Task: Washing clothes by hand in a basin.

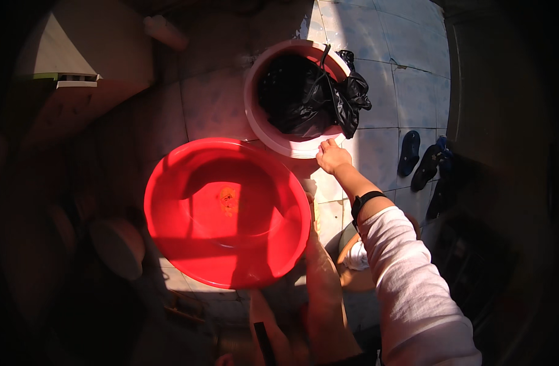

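Note:
My right hand is closed on the near right rim of a pale pink tub, its fingers curled over the edge. Black cloth or plastic fills much of the tub, and a crumpled part of it hangs over the right side. A wide red basin stands nearer and to the left, partly in shadow, with an orange mark on its bottom. At the lower edge, a small patch of skin may be my left hand; its fingers cannot be made out.
My bare legs come up beside and below the red basin. Dark blue clogs sit on the tiled floor at the right. A brownish round container with white cloth is under my right arm. A pale bowl lies in shadow at left.

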The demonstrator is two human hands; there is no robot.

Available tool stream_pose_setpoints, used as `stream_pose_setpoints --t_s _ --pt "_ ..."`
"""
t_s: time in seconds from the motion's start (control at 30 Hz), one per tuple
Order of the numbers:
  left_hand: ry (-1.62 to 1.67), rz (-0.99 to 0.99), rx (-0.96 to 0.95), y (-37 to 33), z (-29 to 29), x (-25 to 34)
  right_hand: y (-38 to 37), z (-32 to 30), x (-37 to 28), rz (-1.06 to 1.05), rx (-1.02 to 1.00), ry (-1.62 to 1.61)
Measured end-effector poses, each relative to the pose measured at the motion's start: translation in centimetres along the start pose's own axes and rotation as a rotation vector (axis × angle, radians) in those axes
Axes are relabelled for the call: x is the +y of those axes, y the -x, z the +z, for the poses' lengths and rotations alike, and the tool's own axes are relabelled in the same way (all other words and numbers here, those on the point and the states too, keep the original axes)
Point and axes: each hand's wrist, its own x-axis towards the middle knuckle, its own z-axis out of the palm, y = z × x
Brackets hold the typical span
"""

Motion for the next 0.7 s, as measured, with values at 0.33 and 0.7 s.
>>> stream_pose_setpoints --t_s 0.33,0.7 --pt "0.092 -0.058 0.012 0.1 -5.1 -3.5 12.3 19.5 10.7 0.653 0.137 -1.042" --pt "0.182 -0.217 -0.170 -2.5 2.0 -1.1 10.0 20.4 20.4 1.224 0.432 -1.047"
